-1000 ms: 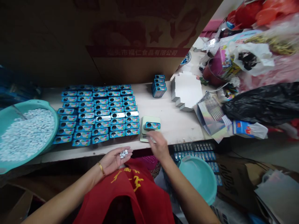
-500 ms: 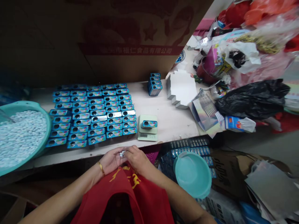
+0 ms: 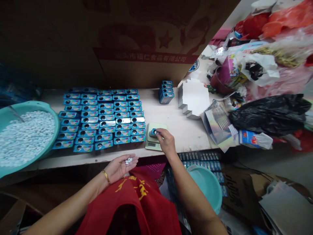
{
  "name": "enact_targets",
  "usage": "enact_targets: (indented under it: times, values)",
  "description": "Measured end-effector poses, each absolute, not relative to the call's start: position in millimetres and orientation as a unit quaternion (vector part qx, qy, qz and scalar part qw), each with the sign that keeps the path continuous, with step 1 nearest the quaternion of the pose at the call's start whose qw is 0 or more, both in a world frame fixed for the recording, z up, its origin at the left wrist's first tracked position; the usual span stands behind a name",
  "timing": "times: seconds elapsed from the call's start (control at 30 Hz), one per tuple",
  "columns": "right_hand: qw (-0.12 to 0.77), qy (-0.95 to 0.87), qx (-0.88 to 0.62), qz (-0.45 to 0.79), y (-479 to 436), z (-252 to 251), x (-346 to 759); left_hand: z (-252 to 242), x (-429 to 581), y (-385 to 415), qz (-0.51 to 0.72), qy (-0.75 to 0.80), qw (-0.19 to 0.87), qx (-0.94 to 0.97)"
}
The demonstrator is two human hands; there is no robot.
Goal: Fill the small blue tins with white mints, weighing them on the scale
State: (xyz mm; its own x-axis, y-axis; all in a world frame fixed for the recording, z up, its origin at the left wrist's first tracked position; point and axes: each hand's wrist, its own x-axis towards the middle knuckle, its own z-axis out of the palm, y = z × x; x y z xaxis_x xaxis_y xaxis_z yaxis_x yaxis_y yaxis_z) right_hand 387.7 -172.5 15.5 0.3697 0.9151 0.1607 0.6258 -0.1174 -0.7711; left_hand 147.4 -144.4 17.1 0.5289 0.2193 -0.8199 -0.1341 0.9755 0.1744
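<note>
Several small white candies (image 3: 128,160) lie in the cupped palm of my left hand (image 3: 123,166), near the table's front edge. My right hand (image 3: 166,141) reaches over the kitchen scale (image 3: 151,145), thumb and fingers pinched on a white candy (image 3: 156,132) at the round hole of a small blue tin (image 3: 152,132). That tin stands on the scale, partly hidden by my fingers. To the left, many more blue tins (image 3: 105,117) stand in rows with their holes facing up. A turquoise basin (image 3: 55,125) full of pale candies is at the far left.
A few blue tins (image 3: 166,97) stand at the back, beside a stack of white cardboard (image 3: 195,98). A large carton (image 3: 146,29) rises behind the table. Bags and a black plastic bag (image 3: 269,112) crowd the right. Below is an empty turquoise tub (image 3: 207,186).
My right hand has left my left palm and moved up and right to the tin on the scale. My left hand has opened, showing its candies. The view has shifted slightly.
</note>
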Motion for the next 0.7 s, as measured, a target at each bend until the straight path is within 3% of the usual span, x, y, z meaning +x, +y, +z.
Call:
enact_targets:
  times: [0.27,0.5,0.7]
  values:
    - [0.431,-0.515,-0.723,0.164,-201,22,367,16,149,-148,0.092,0.461,0.881,0.05]
    - [0.208,-0.697,-0.642,0.242,-235,35,288,18,155,-155,0.07,0.391,0.917,0.029]
    - [0.15,-0.746,-0.614,0.21,-236,33,287,21,154,-157,0.045,0.4,0.914,0.044]
